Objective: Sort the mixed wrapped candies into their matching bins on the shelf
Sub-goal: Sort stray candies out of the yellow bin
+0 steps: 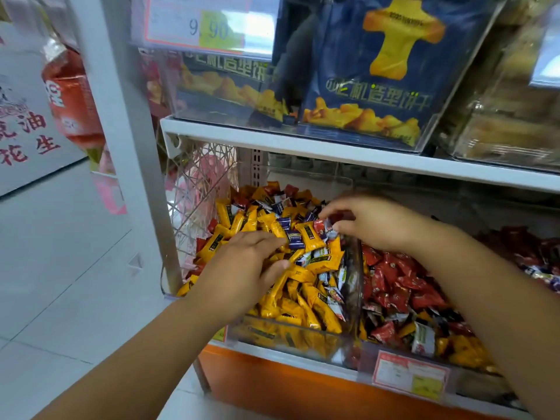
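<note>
A white shop shelf (333, 151) fills the view, and you look down at its lower level. Above the board, clear boxes hold dark blue biscuit bags (366, 86). Below it, two clear bins sit side by side, meeting at a clear dividing wall. The left bin (291, 336) is heaped mostly with yellow candies (306, 310), with blue candies (295, 239) and a few red ones mixed in near the top and back. The right bin (391, 356) holds mostly red candies (394, 286), though yellow and white strays lie along its front. A price label (410, 377) hangs on its front.

Both your arms reach into the left bin, probably because the mix is thickest there. Your left hand (242, 268) lies palm down on the yellow heap. Its fingers (263, 239) are straight and close together and hold nothing. It seems to steady or sweep the pile so that strays show.

Your right hand (375, 222) is over the back right part of the heap, just beside the dividing wall. Its fingers (328, 209) and thumb curl in and pinch a small red-and-white candy (321, 227) at the top of the pile. You cannot tell whether it is clear of the heap yet. It does not match the yellow ones, so it probably belongs in the right bin, a short carry over the wall.
</note>
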